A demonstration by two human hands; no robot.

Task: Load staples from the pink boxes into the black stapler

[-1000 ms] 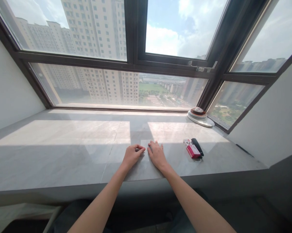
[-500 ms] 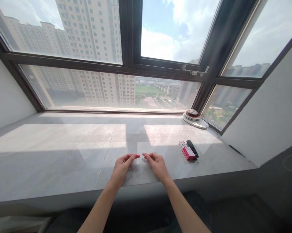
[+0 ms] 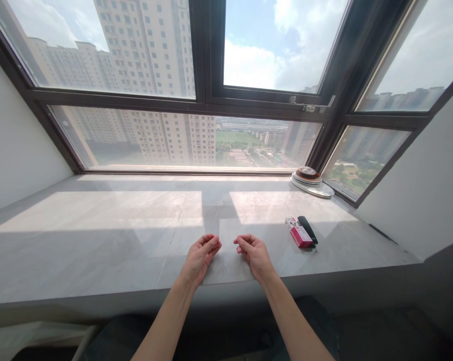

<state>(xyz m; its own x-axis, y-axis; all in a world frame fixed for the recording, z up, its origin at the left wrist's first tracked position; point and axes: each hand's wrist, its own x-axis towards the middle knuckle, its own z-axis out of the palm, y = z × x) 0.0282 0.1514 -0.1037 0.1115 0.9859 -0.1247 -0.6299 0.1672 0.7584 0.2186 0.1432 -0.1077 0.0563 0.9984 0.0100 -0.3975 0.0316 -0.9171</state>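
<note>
My left hand is raised over the near part of the pale stone sill, its thumb and fingertips pressed together. Opposite it, my right hand makes a similar pinch, with a small gap between the two hands. Anything between the fingertips is too small to make out. To the right of my right hand lie a pink-and-white small box and a white box with red print. Against them rests a black object, which looks like a stapler.
A stack of plates or lids stands in the far right corner of the sill. A thin dark strip lies along the right wall. Dark window frames rise behind, and the sill's front edge is close to my forearms.
My hands have drawn slightly apart, widening the gap between the fingertips. The fingers of my left hand have curled inward more. The whole view has shifted a little, while the boxes stay in place.
</note>
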